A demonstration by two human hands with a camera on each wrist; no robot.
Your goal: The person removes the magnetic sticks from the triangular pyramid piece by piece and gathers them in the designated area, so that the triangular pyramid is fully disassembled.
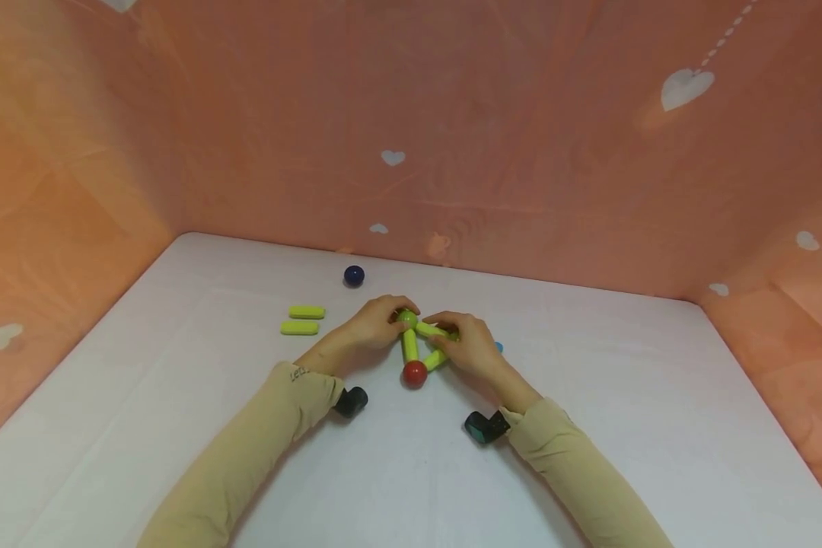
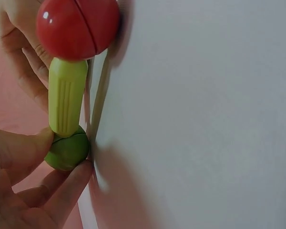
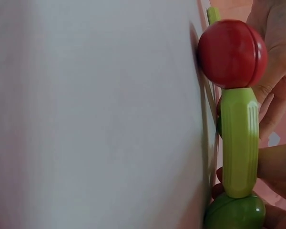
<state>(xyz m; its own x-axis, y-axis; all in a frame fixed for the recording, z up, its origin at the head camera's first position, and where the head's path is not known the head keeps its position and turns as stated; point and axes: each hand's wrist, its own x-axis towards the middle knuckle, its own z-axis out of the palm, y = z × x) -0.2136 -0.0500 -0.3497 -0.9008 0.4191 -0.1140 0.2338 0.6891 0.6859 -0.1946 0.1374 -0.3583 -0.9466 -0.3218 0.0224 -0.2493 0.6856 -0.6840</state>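
We hold a triangle of three yellow-green plastic rods point(image 1: 409, 346) mid-surface.
Left hand point(image 1: 373, 323) fingers pinch one green ball point(image 1: 407, 318); right hand point(image 1: 469, 346) fingers clamp a rod. One red ball point(image 1: 414, 373), one dark blue ball point(image 1: 353, 275), two loose yellow-green bars point(image 1: 304, 320) toward the far left edge.

Lettering: one small dark print on the cuff of the left sleeve point(image 1: 301, 374), head view; it begins "LE", the rest too small to read. Balls, sticks, surface point(image 1: 411, 472) and backdrop point(image 1: 452, 114): no readable text, numbers or brand marks; backdrop carries white heart shapes only.
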